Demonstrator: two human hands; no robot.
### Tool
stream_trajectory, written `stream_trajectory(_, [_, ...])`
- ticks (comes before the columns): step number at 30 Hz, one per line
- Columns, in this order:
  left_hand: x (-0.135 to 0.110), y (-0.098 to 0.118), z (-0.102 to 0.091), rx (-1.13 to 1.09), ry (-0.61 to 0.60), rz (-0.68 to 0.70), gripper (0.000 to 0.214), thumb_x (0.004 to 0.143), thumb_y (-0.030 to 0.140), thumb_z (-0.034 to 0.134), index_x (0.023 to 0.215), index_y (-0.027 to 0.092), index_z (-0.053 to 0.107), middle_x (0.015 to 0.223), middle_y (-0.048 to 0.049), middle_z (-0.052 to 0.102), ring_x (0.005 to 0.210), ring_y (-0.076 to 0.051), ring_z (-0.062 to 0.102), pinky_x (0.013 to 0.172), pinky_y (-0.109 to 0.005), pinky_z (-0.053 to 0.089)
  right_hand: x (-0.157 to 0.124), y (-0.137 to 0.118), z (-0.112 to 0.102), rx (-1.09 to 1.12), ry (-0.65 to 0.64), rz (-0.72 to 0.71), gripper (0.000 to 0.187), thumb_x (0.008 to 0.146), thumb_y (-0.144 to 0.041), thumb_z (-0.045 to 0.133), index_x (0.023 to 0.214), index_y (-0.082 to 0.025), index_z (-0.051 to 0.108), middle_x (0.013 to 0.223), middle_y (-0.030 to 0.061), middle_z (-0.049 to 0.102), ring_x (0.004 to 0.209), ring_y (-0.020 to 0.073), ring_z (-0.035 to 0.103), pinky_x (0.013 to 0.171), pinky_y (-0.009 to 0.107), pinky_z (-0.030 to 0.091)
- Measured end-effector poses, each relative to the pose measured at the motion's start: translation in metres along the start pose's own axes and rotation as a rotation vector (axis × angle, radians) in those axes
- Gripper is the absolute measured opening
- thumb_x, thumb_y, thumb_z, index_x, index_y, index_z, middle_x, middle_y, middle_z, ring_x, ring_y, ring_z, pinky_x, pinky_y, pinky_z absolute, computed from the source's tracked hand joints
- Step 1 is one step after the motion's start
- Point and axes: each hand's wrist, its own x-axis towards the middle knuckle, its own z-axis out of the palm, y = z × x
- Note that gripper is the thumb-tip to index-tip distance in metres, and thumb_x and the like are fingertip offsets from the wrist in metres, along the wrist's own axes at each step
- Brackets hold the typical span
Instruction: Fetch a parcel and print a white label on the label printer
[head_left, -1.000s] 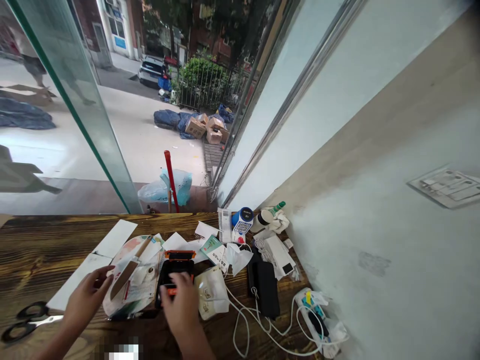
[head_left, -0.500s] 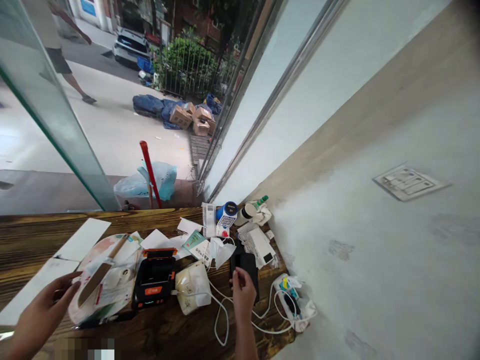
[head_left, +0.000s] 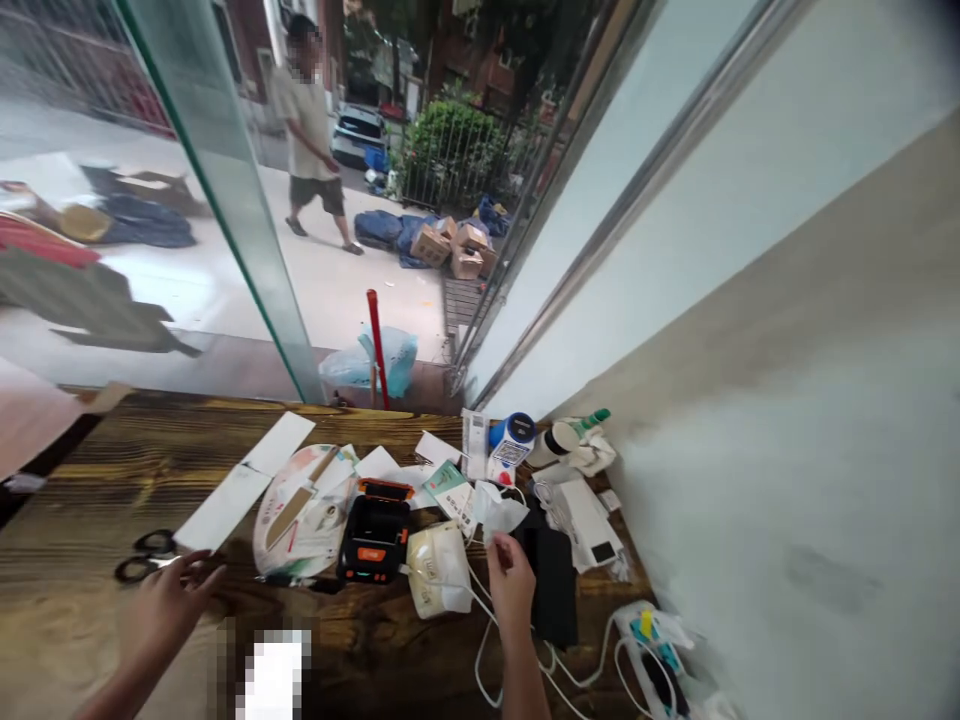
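My left hand is over the left of the wooden table, fingers partly spread. It is beside black-handled scissors and the near end of a white card strip. To its right lies a pale round fan with papers and a brown strip on it. My right hand has its fingertips drawn together just below a crumpled white tissue. Whether they touch it or hold anything, I cannot tell. A flat black case lies right of this hand, and a soft tissue pack left of it.
A black-and-orange label printer stands lid up mid-table. White cables loop toward a power strip. A blue-and-white canister and a bottle stand near the wall. Beyond the glass panel a person walks outside.
The view has swung left, bringing the scissors into sight. My left hand has moved off the fan's edge toward the scissors and card. My right hand has shifted left off the black case toward the tissue.
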Motion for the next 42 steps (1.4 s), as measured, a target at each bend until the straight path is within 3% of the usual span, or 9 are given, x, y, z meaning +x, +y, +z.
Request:
stream_trajectory(4, [0.021, 0.012, -0.012, 0.062, 0.051, -0.032, 0.057, 0.079, 0.044, 0.039, 0.119, 0.008, 0.055, 0.111, -0.0226, 0.061, 0.117, -0.038, 0.049, 0.096, -0.045, 0.04, -0.025, -0.031, 0.043, 0.081, -0.161, -0.088, 0.034, 0.073, -0.047, 0.057, 0.082, -0.016, 0.07, 0.08, 0.0116, 0.073, 0.069, 0.0233, 0.067, 0.064, 0.033, 0.054])
stream_trajectory(12, [0.075, 0.025, -0.026, 0.101, -0.101, -0.081, 0.063, 0.071, 0.053, 0.061, 0.117, 0.011, 0.053, 0.114, -0.0219, 0.059, 0.109, -0.04, 0.055, 0.085, -0.05, 0.045, -0.089, -0.066, 0.083, 0.159, -0.383, -0.155, 0.021, 0.08, -0.035, 0.054, 0.081, -0.019, 0.069, 0.076, 0.0076, 0.071, 0.068, 0.0208, 0.067, 0.062, 0.029, 0.054])
stream_trajectory(15, [0.079, 0.02, -0.027, 0.114, -0.152, 0.036, 0.033, 0.073, 0.04, 0.061, 0.097, 0.017, 0.062, 0.116, -0.0154, 0.059, 0.111, -0.033, 0.054, 0.089, -0.04, 0.044, -0.108, -0.074, 0.099, 0.174, -0.431, -0.162, 0.018, 0.079, -0.031, 0.055, 0.078, -0.02, 0.069, 0.076, 0.0083, 0.072, 0.068, 0.0217, 0.067, 0.061, 0.029, 0.054])
stream_trajectory(18, [0.078, 0.014, -0.023, 0.113, -0.157, 0.093, 0.055, 0.07, 0.034, 0.065, 0.117, 0.01, 0.052, 0.125, -0.019, 0.053, 0.113, -0.027, 0.054, 0.092, -0.031, 0.042, -0.123, -0.087, 0.119, 0.189, -0.487, -0.17, 0.015, 0.078, -0.027, 0.055, 0.078, -0.019, 0.069, 0.075, 0.0083, 0.071, 0.067, 0.0211, 0.066, 0.061, 0.029, 0.052])
stream_trajectory(21, [0.077, 0.011, -0.016, 0.113, -0.185, 0.049, 0.066, 0.071, 0.033, 0.067, 0.124, 0.001, 0.044, 0.116, -0.021, 0.058, 0.101, -0.026, 0.06, 0.085, -0.032, 0.046, -0.135, -0.103, 0.14, 0.208, -0.554, -0.179, 0.014, 0.075, -0.023, 0.056, 0.077, -0.019, 0.068, 0.073, 0.0069, 0.069, 0.062, 0.019, 0.062, 0.057, 0.027, 0.048])
stream_trajectory(27, [0.075, 0.012, -0.023, 0.057, -0.183, 0.075, 0.031, 0.073, 0.026, 0.066, 0.1, 0.011, 0.062, 0.106, -0.0135, 0.066, 0.095, -0.024, 0.062, 0.082, -0.036, 0.047, -0.155, -0.119, 0.164, 0.283, -0.628, -0.098, 0.012, 0.07, -0.024, 0.061, 0.076, -0.018, 0.07, 0.073, 0.006, 0.067, 0.065, 0.0188, 0.057, 0.063, 0.03, 0.044])
stream_trajectory(36, [-0.02, 0.007, -0.086, -0.295, 0.068, 0.607, 0.031, 0.086, 0.04, 0.044, 0.092, 0.025, 0.071, 0.115, -0.0064, 0.063, 0.104, -0.021, 0.061, 0.089, -0.026, 0.047, -0.163, -0.124, 0.17, 0.709, -0.787, 0.303, 0.064, 0.06, -0.074, 0.062, 0.098, -0.023, 0.066, 0.092, 0.0081, 0.07, 0.072, 0.0196, 0.066, 0.056, 0.03, 0.05])
stream_trajectory(40, [-0.073, 0.008, -0.111, -0.209, 0.606, 0.96, 0.014, 0.084, 0.029, 0.058, 0.084, 0.029, 0.072, 0.116, -0.0094, 0.055, 0.103, -0.025, 0.056, 0.086, -0.036, 0.048, -0.16, -0.144, 0.165, 0.914, -0.76, 0.404, 0.069, 0.052, -0.08, 0.061, 0.092, -0.023, 0.063, 0.089, 0.0076, 0.071, 0.074, 0.021, 0.067, 0.059, 0.033, 0.052])
stream_trajectory(42, [-0.089, 0.012, -0.122, -0.145, 0.717, 1.019, 0.011, 0.083, 0.026, 0.06, 0.085, 0.029, 0.07, 0.099, -0.008, 0.058, 0.095, -0.024, 0.054, 0.082, -0.036, 0.046, -0.158, -0.155, 0.16, 0.977, -0.71, 0.421, 0.059, 0.057, -0.073, 0.066, 0.089, -0.023, 0.062, 0.086, 0.0063, 0.072, 0.076, 0.0209, 0.066, 0.062, 0.034, 0.053])
